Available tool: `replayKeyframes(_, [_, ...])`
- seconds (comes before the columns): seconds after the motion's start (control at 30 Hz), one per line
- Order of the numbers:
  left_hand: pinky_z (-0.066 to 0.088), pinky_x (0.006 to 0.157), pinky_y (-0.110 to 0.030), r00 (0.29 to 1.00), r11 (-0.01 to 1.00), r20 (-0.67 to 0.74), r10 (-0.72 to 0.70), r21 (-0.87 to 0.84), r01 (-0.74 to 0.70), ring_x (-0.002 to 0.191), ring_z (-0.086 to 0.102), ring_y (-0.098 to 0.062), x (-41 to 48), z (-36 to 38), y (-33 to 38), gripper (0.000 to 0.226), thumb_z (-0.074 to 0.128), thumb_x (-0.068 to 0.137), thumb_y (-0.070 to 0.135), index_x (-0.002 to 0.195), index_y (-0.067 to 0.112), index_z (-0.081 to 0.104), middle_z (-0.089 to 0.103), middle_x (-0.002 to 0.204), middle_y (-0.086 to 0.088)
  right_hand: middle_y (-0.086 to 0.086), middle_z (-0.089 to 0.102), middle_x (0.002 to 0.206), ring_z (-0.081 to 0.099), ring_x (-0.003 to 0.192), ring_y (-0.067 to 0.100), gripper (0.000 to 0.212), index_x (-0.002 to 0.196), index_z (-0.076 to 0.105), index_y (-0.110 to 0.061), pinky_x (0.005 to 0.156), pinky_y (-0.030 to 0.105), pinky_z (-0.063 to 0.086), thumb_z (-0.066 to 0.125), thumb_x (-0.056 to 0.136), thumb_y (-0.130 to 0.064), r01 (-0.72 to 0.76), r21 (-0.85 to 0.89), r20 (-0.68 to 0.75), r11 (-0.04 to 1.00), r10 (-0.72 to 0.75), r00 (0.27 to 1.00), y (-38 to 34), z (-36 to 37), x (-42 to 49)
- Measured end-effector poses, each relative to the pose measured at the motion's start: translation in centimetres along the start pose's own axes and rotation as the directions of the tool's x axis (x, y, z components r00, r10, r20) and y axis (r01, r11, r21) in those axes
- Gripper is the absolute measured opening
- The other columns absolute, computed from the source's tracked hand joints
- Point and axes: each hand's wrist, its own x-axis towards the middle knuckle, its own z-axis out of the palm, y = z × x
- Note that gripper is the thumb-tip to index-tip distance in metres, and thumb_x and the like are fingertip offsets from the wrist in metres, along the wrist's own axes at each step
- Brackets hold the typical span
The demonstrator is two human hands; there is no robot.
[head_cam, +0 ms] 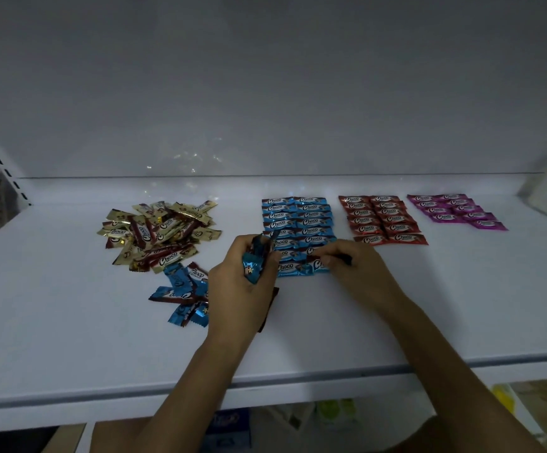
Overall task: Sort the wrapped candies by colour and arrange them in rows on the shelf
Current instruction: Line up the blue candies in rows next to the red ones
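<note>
Forearms are reaching over the shelf [69, 322]: left hand [239, 299] is clutching blue candies [256, 256]; right hand [354, 269] is pinching one into the blue rows [298, 223]. Wrappers look light, slippery; crimped ends likely suit gripping best.

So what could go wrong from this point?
1. The right hand is setting a candy at the near end of the blue rows; a nudge could skew the neighbours.
2. The left hand clutches several blue candies; one might slip onto the loose blue pile or the shelf.
3. The gold pile lies close to the loose blue pile and could mix with it.
</note>
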Motion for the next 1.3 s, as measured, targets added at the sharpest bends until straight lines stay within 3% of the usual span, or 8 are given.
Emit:
replayKeyframes(0.13, [0.043,0.052,-0.001,1.000,0.999,0.019,0.019,0.037,-0.020,0.070,0.056,0.021,0.0,0.1,0.1,0.019,0.067,0.088,0.022,0.099,0.027,0.052,0.053,0.081,0.029,-0.013,0.055,0.096,0.054,0.102,0.014,0.017,0.102,0.071,-0.033,0.091,0.043,0.043,0.060,0.091,-0.025,0.024,-0.234,0.039,0.972,-0.016,0.999,0.2,-0.4,0.8])
replayKeyframes(0.37, [0.044,0.060,0.000,0.999,0.998,0.027,0.031,0.056,-0.032,0.073,0.055,0.022,0.3,0.4,-0.2,0.019,0.067,0.088,0.023,0.104,0.021,0.057,0.052,0.083,0.031,0.000,0.056,0.107,0.044,0.105,0.018,0.016,0.102,0.072,-0.026,0.078,0.026,0.021,0.064,0.088,-0.028,0.070,-0.345,-0.159,0.936,-0.132,0.978,0.8,0.7,1.0])
replayKeyframes(0.6, [0.044,0.060,0.001,0.999,0.999,0.038,0.004,0.054,-0.006,0.072,0.055,0.022,0.3,0.3,0.1,0.024,0.068,0.086,0.027,0.101,0.031,0.050,0.051,0.083,0.032,-0.003,0.068,0.089,0.062,0.081,0.018,0.013,0.092,0.067,-0.019,0.076,0.047,0.051,0.067,0.081,-0.011,0.257,-0.248,-0.240,0.934,-0.316,0.918,1.3,1.0,0.1])
replayKeyframes(0.77, [0.046,0.062,-0.001,1.000,0.999,0.026,0.018,0.041,-0.019,0.072,0.056,0.020,0.2,0.2,0.1,0.023,0.069,0.085,0.026,0.100,0.031,0.053,0.052,0.084,0.033,-0.004,0.069,0.086,0.055,0.076,0.007,0.013,0.090,0.068,-0.017,0.074,0.045,0.052,0.068,0.079,-0.010,0.312,-0.264,-0.188,0.913,-0.366,0.912,1.5,1.3,-0.1])
replayKeyframes(0.87, [0.053,0.063,-0.011,0.998,1.000,0.068,-0.008,0.005,0.008,0.072,0.063,0.008,0.2,0.2,0.2,0.025,0.072,0.081,0.032,0.097,0.033,0.053,0.055,0.084,0.033,-0.006,0.068,0.097,0.061,0.086,0.001,0.021,0.105,0.066,-0.017,0.075,0.023,0.054,0.064,0.086,-0.026,0.309,0.033,-0.260,0.950,-0.291,0.921,0.0,0.7,-0.6])
replayKeyframes(0.97, [0.048,0.062,-0.005,0.987,0.999,0.153,0.042,-0.014,-0.041,0.074,0.061,0.015,0.1,0.0,0.4,0.031,0.071,0.070,0.042,0.093,0.033,0.053,0.056,0.082,0.033,0.000,0.071,0.098,0.066,0.095,0.010,0.026,0.105,0.066,-0.020,0.076,0.020,0.053,0.068,0.080,-0.022,0.185,0.588,-0.088,0.788,-0.165,0.982,-2.1,0.5,-1.7])
replayKeyframes(1.13, [0.044,0.064,-0.001,0.978,0.999,0.203,0.040,-0.027,-0.035,0.078,0.060,0.018,0.0,0.0,0.5,0.036,0.073,0.064,0.045,0.094,0.032,0.057,0.059,0.084,0.032,-0.005,0.069,0.070,0.063,0.065,0.005,0.008,0.082,0.063,-0.008,0.055,0.016,0.047,0.064,0.084,0.000,0.107,0.695,-0.102,0.711,-0.050,0.994,-2.6,0.7,-2.9])
replayKeyframes(1.3, [0.045,0.060,-0.005,0.976,0.998,0.212,-0.045,-0.036,0.054,0.070,0.060,0.011,0.2,0.2,0.1,0.019,0.076,0.078,0.025,0.092,0.027,0.063,0.064,0.081,0.022,0.004,0.064,0.067,0.056,0.055,0.010,0.002,0.087,0.060,-0.006,0.046,0.020,0.041,0.059,0.088,-0.005,-0.024,0.743,-0.013,0.669,0.051,0.999,-2.5,0.2,-3.3])
